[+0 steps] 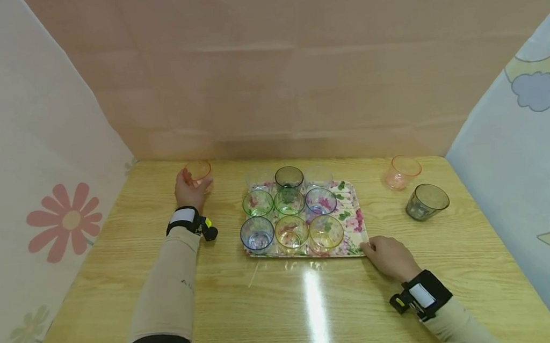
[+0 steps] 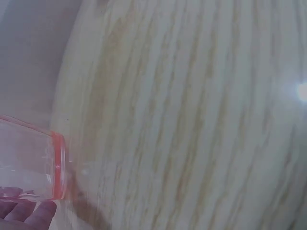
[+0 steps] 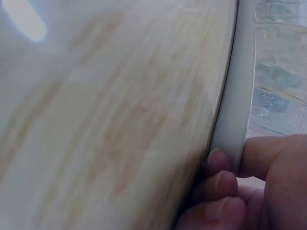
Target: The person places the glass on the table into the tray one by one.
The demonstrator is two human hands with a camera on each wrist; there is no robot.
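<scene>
At the back left of the table, my left hand (image 1: 189,192) grips a clear pink-tinted glass tumbler (image 1: 199,171). The left wrist view shows this tumbler's (image 2: 29,153) pink base, close over the wood, with fingertips along its side. My right hand (image 1: 392,256) pinches the near right corner of a floral tray (image 1: 356,232), thumb on top and fingers curled under the rim (image 3: 238,91). Several tumblers stand in rows on the tray, among them a blue one (image 1: 258,235), a yellow one (image 1: 326,233), a green one (image 1: 258,203) and a dark grey one (image 1: 289,177).
Right of the tray, another pink tumbler (image 1: 403,173) and a smoky grey tumbler (image 1: 426,202) stand on the wooden table (image 1: 247,313). A plain backdrop (image 1: 287,84) rises behind the table, with patterned sheets at the left (image 1: 2,160) and right (image 1: 537,172).
</scene>
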